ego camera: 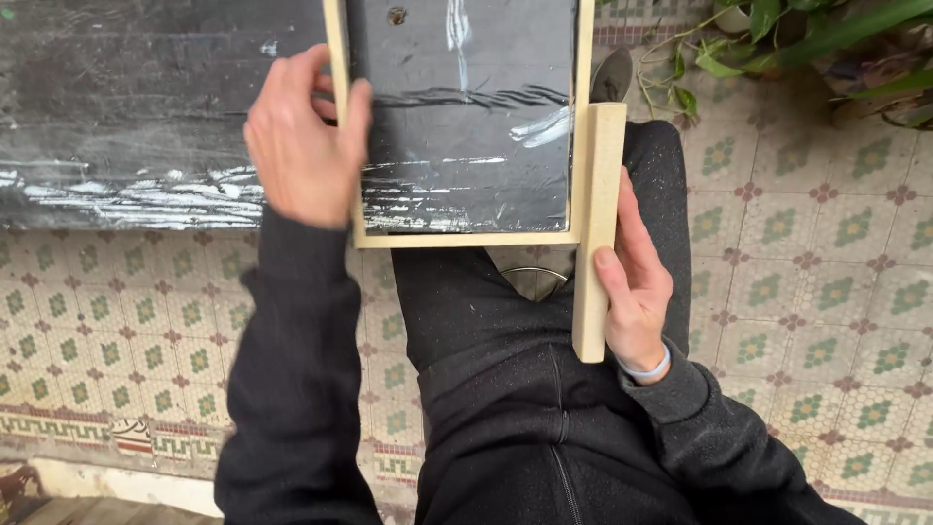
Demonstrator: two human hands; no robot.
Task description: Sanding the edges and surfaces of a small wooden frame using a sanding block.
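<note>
Gripping the left rail of a pale wooden frame [466,237], the person's left hand [303,136] curls its fingers over the inner edge, with the thumb pressed on the frame's front; the fingertips themselves are hidden behind the wood. The frame surrounds a black panel [462,117] streaked with white scratches, and its top runs out of the picture, so its full height cannot be made out. The right hand [634,282] holds a loose pale wooden bar [598,228] upright against the frame's right rail, thumb laid along the bar's face and the other fingers wrapped behind it, out of sight. The bar touches the rail and reaches down past the frame's bottom edge. A pale band [646,369] circles the right wrist. The frame rests over the person's lap, above dark trousers [466,311] and a dark zipped jacket [554,437]. Behind to the left lies a dark scuffed board [146,107], cut off by the edge. The patterned tile floor [826,272] spreads beneath, and green plant leaves [807,29] intrude at the upper right, only partly visible
</note>
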